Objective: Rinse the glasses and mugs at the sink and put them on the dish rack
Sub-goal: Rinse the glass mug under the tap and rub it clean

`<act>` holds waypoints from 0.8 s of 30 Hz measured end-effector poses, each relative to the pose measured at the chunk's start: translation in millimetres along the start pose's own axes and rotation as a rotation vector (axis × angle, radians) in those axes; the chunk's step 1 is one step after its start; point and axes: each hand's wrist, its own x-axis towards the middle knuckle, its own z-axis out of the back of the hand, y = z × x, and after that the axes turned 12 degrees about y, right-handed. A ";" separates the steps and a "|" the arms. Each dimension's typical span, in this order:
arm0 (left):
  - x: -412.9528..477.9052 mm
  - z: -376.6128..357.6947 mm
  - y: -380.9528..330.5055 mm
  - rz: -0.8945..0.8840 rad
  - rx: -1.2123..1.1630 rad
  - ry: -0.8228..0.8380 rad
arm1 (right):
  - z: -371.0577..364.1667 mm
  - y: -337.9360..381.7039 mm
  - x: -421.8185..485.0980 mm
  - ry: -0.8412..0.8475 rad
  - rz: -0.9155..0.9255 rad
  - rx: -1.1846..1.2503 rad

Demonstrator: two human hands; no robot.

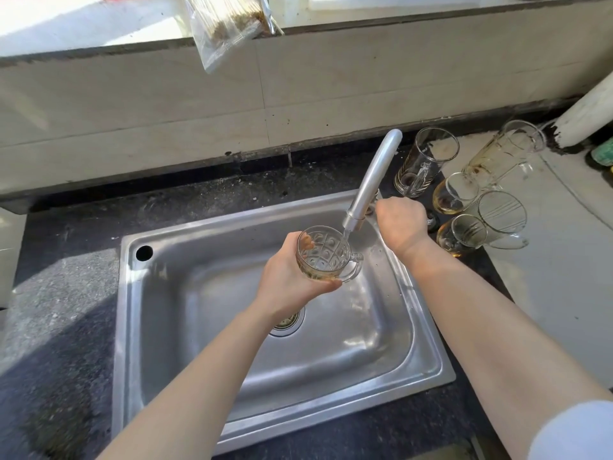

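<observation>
My left hand (292, 280) grips a patterned clear glass mug (326, 255) upright over the steel sink (232, 386), its handle pointing right. A thin stream of water runs into the mug from the tap spout (371, 180). My right hand (401, 220) is curled over the tap handle at the spout's base, which it hides. Several used glasses and mugs with brownish residue stand on the counter to the right, among them a tall glass mug (424, 161), a glass jug (497, 154) and a small tumbler (454, 194). No dish rack is in view.
A dark speckled counter (59, 293) surrounds the sink. The drain (288, 323) lies under my left wrist. A plastic bag of sticks (225, 28) hangs over the ledge above the tiled wall. A white pipe (587, 111) stands at the far right.
</observation>
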 end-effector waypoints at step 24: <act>2.5 4.2 -3.3 -0.069 -0.011 0.119 | -12.9 -1.7 -92.8 0.207 0.388 1.047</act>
